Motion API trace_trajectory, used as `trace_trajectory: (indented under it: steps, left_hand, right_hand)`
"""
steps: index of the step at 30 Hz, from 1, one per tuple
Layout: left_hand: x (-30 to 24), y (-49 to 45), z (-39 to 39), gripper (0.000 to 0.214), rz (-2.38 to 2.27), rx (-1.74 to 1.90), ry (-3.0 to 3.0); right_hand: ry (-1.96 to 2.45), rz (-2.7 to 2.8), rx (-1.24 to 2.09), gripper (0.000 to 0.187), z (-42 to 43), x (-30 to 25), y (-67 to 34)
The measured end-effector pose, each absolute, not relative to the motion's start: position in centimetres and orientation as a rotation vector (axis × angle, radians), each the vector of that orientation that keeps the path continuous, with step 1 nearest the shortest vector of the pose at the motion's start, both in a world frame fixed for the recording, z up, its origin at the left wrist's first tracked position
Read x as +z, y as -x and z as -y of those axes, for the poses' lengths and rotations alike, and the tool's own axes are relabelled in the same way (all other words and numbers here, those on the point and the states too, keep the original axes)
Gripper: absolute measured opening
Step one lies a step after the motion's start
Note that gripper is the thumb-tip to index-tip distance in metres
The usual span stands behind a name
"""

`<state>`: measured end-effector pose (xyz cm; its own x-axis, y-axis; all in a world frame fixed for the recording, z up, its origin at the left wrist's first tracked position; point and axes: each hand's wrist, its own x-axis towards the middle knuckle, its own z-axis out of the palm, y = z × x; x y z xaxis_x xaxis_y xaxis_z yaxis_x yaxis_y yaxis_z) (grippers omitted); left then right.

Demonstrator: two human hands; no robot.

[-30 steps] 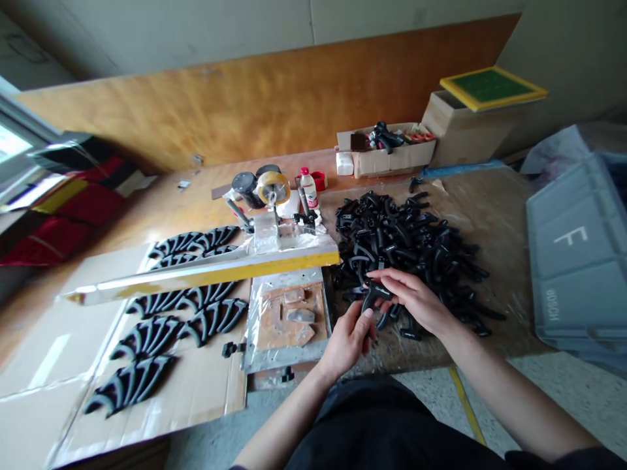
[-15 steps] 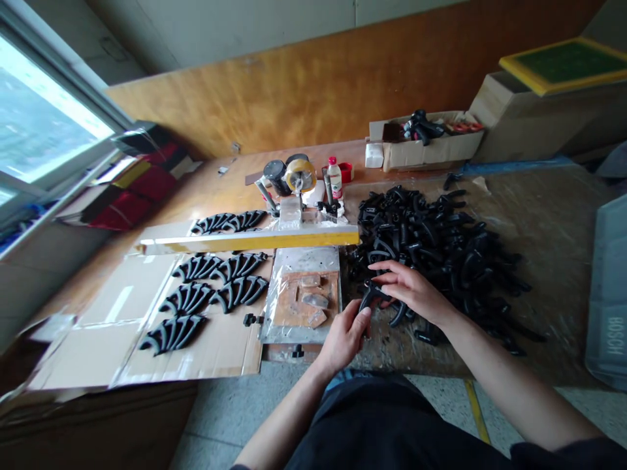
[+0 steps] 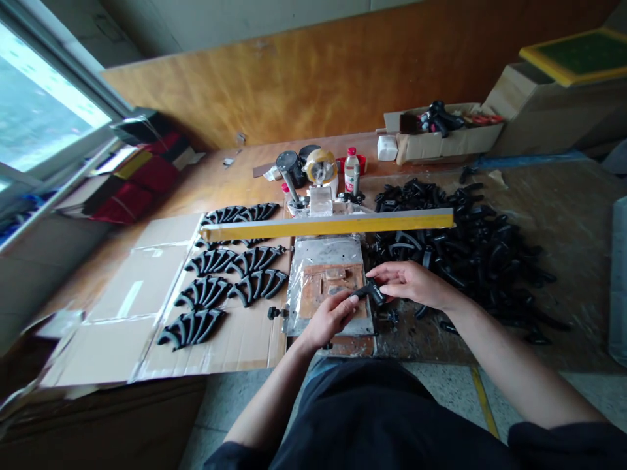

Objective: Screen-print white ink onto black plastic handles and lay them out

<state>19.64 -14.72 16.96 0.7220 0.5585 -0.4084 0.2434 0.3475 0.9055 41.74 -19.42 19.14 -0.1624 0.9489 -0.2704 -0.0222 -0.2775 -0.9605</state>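
1. Step in hand, by the look of it: bringing one small black curved plastic handle part (image 3: 372,292) from the heap to the foil-wrapped metal jig plate with its brown recessed bed (image 3: 329,287).
2. Left hand (image 3: 327,320) over the near half of the plate, fingertips pinched together on the part's left end.
3. Right hand (image 3: 414,285) just right of the plate, thumb and fingers clamped on the part's other end; part held in the air above the plate's right edge, not yet seated.
4. Long yellow-edged flat frame arm (image 3: 328,225) raised across the far side of the plate, leaving the bed open.
5. Loose heap of black plastic parts (image 3: 470,241) to the right on the bench (image 3: 563,215); fanned rows of black curved pieces (image 3: 230,281) laid out on flattened brown cardboard (image 3: 147,307) to the left.
6. Next move, judged from this: turning the part to match the recess, then pressing it flat into the bed.
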Motion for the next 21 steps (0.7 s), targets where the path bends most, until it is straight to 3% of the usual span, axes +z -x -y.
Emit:
trace_trajectory:
  steps: [21]
  left_hand:
    - [15.2, -16.3, 12.8, 0.047, -0.753, 0.162, -1.137]
  right_hand:
    - [1.409, 1.253, 1.572, 0.031, 18.9, 17.9, -39.1]
